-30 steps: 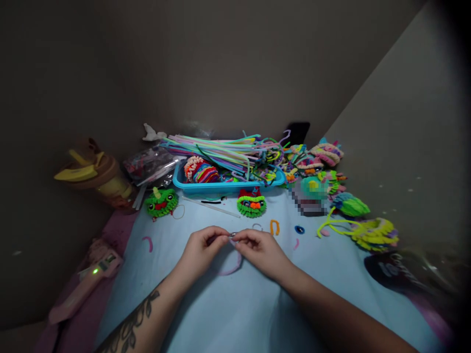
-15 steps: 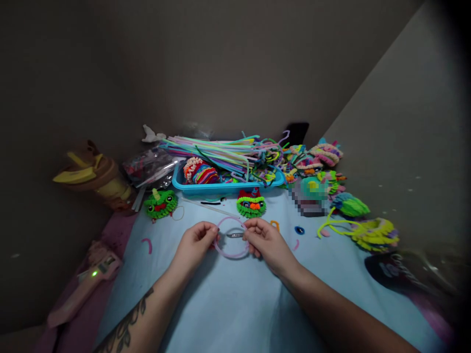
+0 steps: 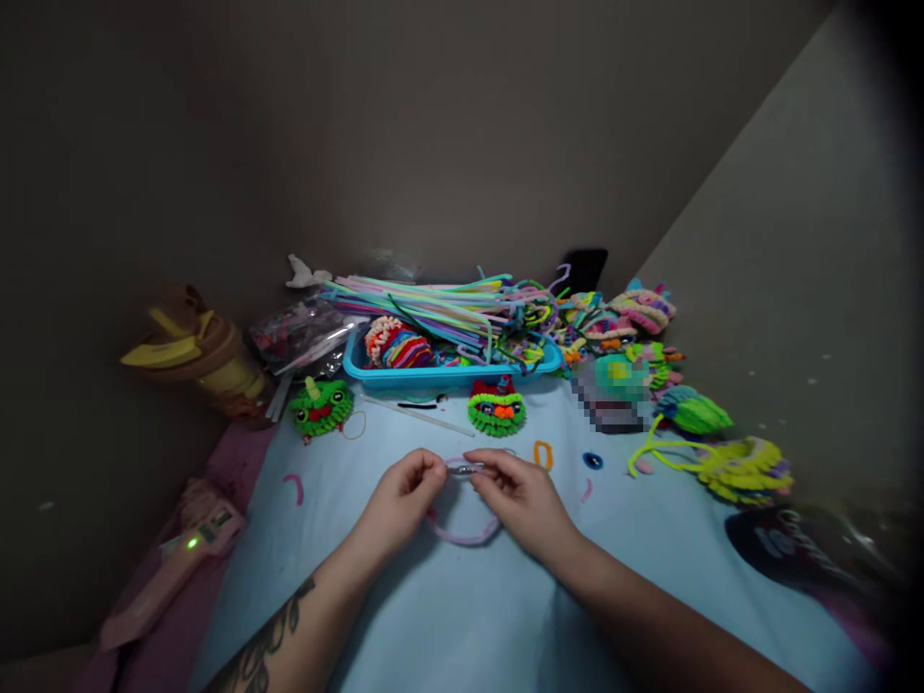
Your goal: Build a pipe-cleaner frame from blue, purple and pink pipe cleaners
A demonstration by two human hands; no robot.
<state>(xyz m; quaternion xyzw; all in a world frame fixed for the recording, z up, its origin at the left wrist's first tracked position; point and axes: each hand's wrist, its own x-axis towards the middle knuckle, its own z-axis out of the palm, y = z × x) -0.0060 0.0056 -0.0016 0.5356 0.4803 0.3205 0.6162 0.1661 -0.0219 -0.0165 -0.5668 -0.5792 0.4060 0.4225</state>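
A pale lilac ring that looks like a bent pipe cleaner point(image 3: 463, 539) is held between both hands over the blue cloth point(image 3: 462, 616). My left hand point(image 3: 408, 489) pinches its left side, thumb against forefinger. My right hand point(image 3: 521, 496) is closed on the upper right side, its fingers hiding that part of the ring. Between the fingertips shows a small shiny metal piece point(image 3: 462, 470); I cannot tell whether it is held or lies behind. Just beyond the hands sits a green and red fuzzy figure point(image 3: 497, 409), with an orange loop point(image 3: 543, 455) right of my right hand.
A blue tray point(image 3: 454, 373) piled with pipe cleaners point(image 3: 419, 298) stands at the back. Another green figure point(image 3: 321, 409) is at left, near a pink glue gun point(image 3: 180, 568) and a brown cup point(image 3: 217, 356). Fuzzy pieces point(image 3: 743, 470) and a bottle point(image 3: 801, 549) lie at right.
Both hands have come slightly nearer to me, and the fingertips are closer together at the ring's top. The ring now hangs lower, toward me. The whole view has shifted slightly.
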